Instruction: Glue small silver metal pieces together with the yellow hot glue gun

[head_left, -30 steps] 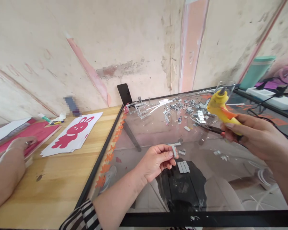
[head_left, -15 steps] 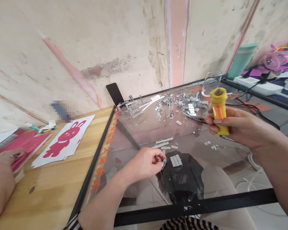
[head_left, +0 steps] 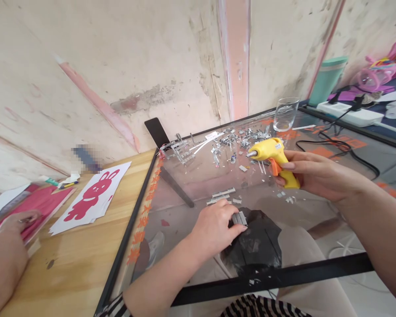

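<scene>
My right hand [head_left: 312,174] is wrapped round the grip of a yellow glue gun [head_left: 271,154] with an orange trigger, held above the glass table with its nozzle pointing left. My left hand [head_left: 218,224] has its thumb and fingers closed on a small grey ridged piece [head_left: 239,218], over a dark shape seen at the glass. Just beyond that hand lie light grey strips [head_left: 223,193]. Many small grey pieces [head_left: 247,137] are scattered farther back.
A drinking glass [head_left: 285,114], a green cup [head_left: 328,79] and a white power strip [head_left: 350,113] stand at the back right. A phone [head_left: 156,132] leans on the wall. At left, another person's hand [head_left: 24,220] rests on red sheets beside a rabbit picture [head_left: 92,196].
The glue gun has turned from pointing away to pointing left and moved slightly left. My left hand has moved right and taken hold of the grey ridged piece.
</scene>
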